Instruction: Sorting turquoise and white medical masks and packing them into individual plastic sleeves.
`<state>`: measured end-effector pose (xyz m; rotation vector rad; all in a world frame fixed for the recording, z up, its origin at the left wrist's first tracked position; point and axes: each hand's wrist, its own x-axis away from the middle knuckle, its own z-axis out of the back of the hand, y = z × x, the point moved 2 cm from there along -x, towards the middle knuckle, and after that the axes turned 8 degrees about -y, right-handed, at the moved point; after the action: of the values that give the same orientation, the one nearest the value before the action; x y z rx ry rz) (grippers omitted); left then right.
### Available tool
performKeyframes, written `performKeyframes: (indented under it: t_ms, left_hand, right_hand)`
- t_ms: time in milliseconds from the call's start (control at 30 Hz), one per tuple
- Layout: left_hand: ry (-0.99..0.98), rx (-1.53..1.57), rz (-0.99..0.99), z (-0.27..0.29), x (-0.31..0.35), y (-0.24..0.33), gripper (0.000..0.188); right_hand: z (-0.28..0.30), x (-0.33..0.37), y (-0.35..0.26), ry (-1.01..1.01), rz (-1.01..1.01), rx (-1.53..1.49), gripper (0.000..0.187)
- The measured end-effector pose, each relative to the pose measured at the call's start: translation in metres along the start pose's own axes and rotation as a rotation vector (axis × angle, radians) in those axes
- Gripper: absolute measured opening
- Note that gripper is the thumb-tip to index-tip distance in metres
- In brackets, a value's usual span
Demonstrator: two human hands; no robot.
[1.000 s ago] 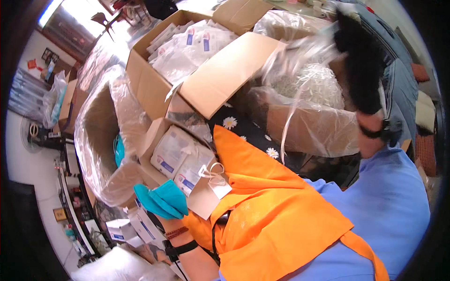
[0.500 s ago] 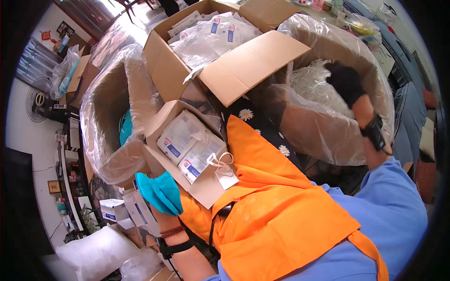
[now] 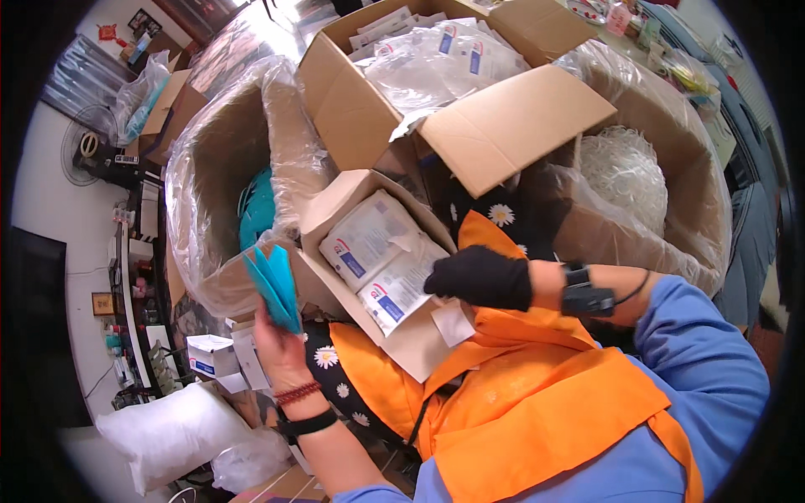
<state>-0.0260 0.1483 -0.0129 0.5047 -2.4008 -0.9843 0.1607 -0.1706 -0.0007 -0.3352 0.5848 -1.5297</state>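
My left hand (image 3: 281, 345) is closed on folded teal fabric pieces (image 3: 275, 287), held upright with their layers slightly fanned. It is beside the left wall of a small open carton (image 3: 394, 342), which holds white printed packets (image 3: 369, 235). My right hand (image 3: 490, 279), in a black glove, has its fingers bent together at the carton's right edge, over the packets. Whatever is in those fingertips is hidden. Below them a small white piece (image 3: 454, 324) lies on the carton's flap.
A plastic-lined box (image 3: 205, 142) at left holds teal pieces (image 3: 257, 210). Another lined box at right holds a heap of white stringy loops (image 3: 625, 178). A large open carton (image 3: 516, 126) of packets stands ahead. White sacks (image 3: 172, 436) lie at lower left.
My right hand has come from the heap of white loops back to the small carton. The teal pieces in my left hand have turned upright, and the view has shifted.
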Motion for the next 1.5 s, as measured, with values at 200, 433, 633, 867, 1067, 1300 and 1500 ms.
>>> performKeyframes:
  t_ms: [200, 433, 633, 867, 1067, 1300, 1500]
  left_hand:
    - [0.173, 0.040, -0.327, 0.022, -0.093, 0.096, 0.035]
    - [0.701, -1.301, -0.743, 0.029, -0.142, 0.081, 0.044]
    - [-0.364, -1.726, -0.319, -0.071, -0.075, -0.067, 0.020]
    - [-0.215, -2.534, -0.433, -0.063, -0.095, -0.116, 0.074]
    - [-0.378, -2.099, -0.140, -0.055, -0.097, -0.114, 0.080]
    - [-0.231, -1.745, -0.163, -0.102, -0.051, -0.065, 0.035]
    - [-0.483, -1.335, -0.005, -0.095, -0.007, -0.050, 0.031]
  right_hand:
    - [0.150, 0.088, 0.033, 0.698, -0.362, -0.565, 0.026]
    - [0.242, 0.298, 0.112, 0.333, -1.128, 0.805, 0.058]
    - [0.186, 0.279, 0.105, -0.041, -1.423, 0.690, 0.067]
    - [0.149, 0.119, 0.074, 0.187, -0.625, 0.553, 0.039]
    - [0.089, -0.003, 0.019, -0.045, -0.478, 0.470, 0.029]
    - [0.053, -0.064, 0.001, 0.063, -0.237, 0.388, 0.034]
    - [0.035, -0.090, -0.001, 0.066, -0.061, 0.282, 0.039]
